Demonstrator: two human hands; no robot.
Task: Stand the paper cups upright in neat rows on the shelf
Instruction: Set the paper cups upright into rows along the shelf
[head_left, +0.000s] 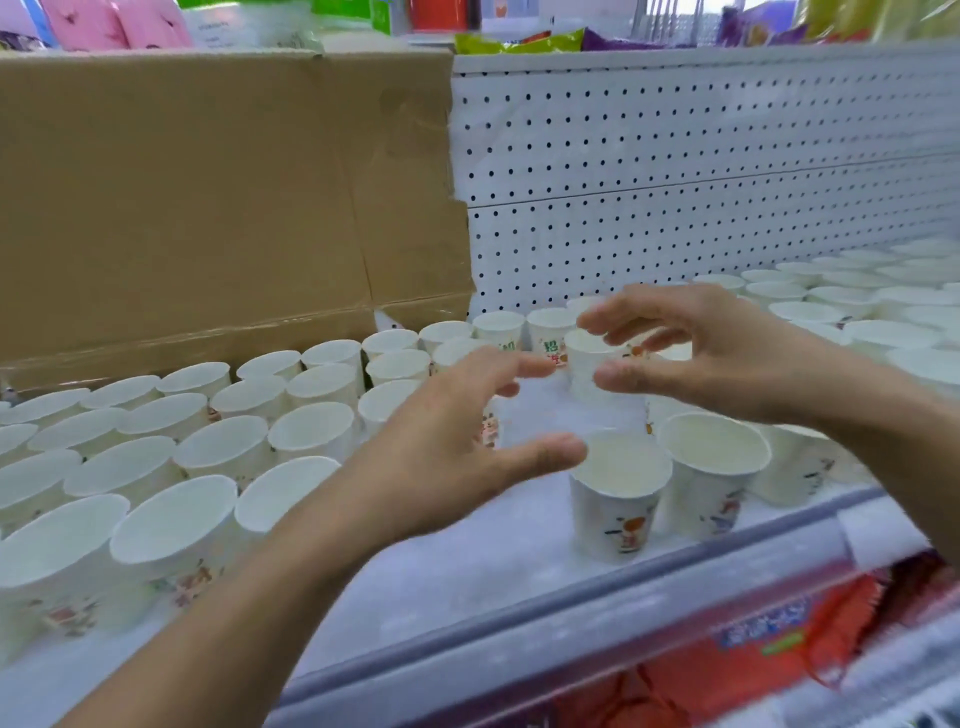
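Paper cups (223, 447) stand on the shelf (457, 566) before the cardboard box (208, 197); more cups (857, 301) lie right of the box.

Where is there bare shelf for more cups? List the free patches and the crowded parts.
Free: the shelf strip running from the front rail back between the left cup block and the two front cups. Crowded: the left cup block and the right rows.

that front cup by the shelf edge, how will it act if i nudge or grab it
The front cup looks empty and thin paper, so probably very light and easily squashed by a firm squeeze. It narrows toward its base, so a push near the rim would likely tip it.
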